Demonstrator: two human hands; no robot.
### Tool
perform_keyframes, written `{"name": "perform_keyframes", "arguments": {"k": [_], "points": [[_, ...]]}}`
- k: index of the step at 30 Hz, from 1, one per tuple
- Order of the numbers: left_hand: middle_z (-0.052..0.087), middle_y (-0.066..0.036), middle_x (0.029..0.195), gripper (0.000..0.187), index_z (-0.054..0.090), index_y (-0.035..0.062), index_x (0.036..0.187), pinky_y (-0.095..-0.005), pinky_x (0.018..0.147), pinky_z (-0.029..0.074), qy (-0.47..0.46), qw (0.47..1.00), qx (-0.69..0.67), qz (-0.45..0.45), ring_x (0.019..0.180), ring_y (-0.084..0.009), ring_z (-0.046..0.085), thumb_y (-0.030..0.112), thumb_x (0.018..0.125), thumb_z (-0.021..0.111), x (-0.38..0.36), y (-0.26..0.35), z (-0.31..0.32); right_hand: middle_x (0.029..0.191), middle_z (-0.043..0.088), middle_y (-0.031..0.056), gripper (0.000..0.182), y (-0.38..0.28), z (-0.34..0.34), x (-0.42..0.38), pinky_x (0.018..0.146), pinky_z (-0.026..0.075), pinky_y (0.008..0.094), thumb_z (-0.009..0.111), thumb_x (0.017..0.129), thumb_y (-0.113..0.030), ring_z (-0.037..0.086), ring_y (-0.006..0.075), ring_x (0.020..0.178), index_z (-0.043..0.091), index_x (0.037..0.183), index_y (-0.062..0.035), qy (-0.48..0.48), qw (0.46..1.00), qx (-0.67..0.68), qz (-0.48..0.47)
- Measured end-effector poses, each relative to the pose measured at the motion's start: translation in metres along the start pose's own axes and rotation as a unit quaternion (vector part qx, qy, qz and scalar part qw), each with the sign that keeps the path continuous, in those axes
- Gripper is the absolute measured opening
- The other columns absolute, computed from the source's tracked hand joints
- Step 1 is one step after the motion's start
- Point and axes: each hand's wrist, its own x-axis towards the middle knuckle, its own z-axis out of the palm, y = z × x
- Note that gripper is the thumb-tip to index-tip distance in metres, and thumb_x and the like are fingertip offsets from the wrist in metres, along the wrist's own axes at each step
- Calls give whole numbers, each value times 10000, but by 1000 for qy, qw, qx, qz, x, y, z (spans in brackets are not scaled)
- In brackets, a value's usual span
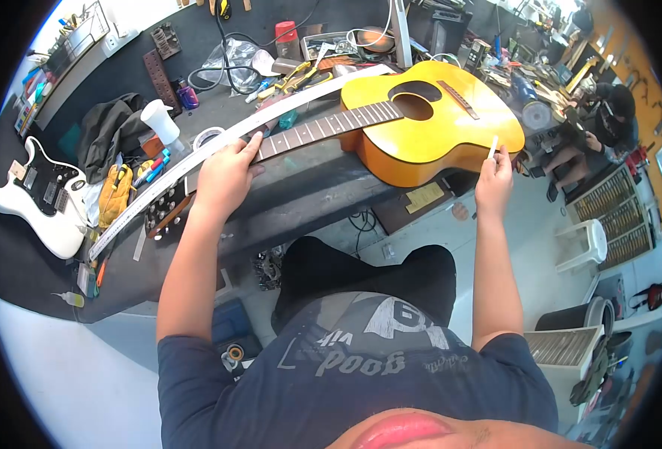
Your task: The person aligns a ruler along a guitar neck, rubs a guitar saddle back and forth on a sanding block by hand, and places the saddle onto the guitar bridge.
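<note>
A yellow acoustic guitar point(451, 135) lies face up along the front of the dark workbench, its neck running left. My left hand point(230, 176) is wrapped around the neck near the headstock, with fingertips at the edge of the fretboard point(323, 127). Part of the headstock point(168, 217) with its tuning pegs shows below my left wrist. My right hand point(494, 179) pinches a short, thin white stick point(493, 147) upright, close beside the lower end of the guitar body. Behind the neck stretches a long white strip point(271, 112).
A white electric guitar body point(47, 198) lies at the bench's left end, near a yellow glove point(114, 194) and a white bottle point(159, 122). Pliers point(293, 78) and other tools crowd the back. A person point(608, 123) sits at right, beyond a white stool point(581, 245).
</note>
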Motion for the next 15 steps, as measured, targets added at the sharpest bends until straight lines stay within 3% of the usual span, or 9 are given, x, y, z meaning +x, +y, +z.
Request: {"name": "perform_keyframes", "arguments": {"k": [2,5,8,11,14,15], "points": [[743,-121,1179,641,660,134,1538,-485,932,569,0,1000,-4,1,1091,-372,717,205,924,830,6,-2,8,1638,525,343,229,3,4,5,1012,537,449,589,1057,-130,700,391,1253,648,1119,82,10,999,-25,-17],[747,-126,1203,654,644,136,1551,-484,945,572,10,1000,-6,14,1111,-372,719,216,928,827,15,-4,20,1606,546,365,219,3,7,14,1031,524,473,598,1050,-138,658,444,1348,649,1090,71,10,999,-31,4],[749,-128,1208,658,642,135,1554,-483,951,573,12,1000,7,19,1122,-372,718,210,926,827,22,0,21,1598,559,362,215,12,13,20,987,541,449,603,1043,-132,716,388,1197,647,1082,74,30,997,-63,-39],[750,-128,1206,662,641,136,1557,-485,955,571,3,1000,8,9,1125,-374,717,205,925,827,26,4,24,1555,604,347,219,-5,7,21,909,553,424,614,1031,-130,717,307,985,642,1081,81,-10,998,-53,18],[748,-119,1194,674,635,104,1556,-493,971,570,-4,1000,14,13,1112,-362,725,267,932,829,35,4,28,1542,619,335,224,10,8,22,825,548,394,625,1022,-131,651,231,819,642,1079,85,-12,999,-26,-38],[749,-120,1199,677,633,104,1558,-495,968,571,-6,1000,11,13,1111,-366,725,263,931,830,38,6,28,1531,629,306,246,15,7,24,839,549,377,623,1023,-125,655,216,844,643,1155,81,-29,999,-22,-20]]}}
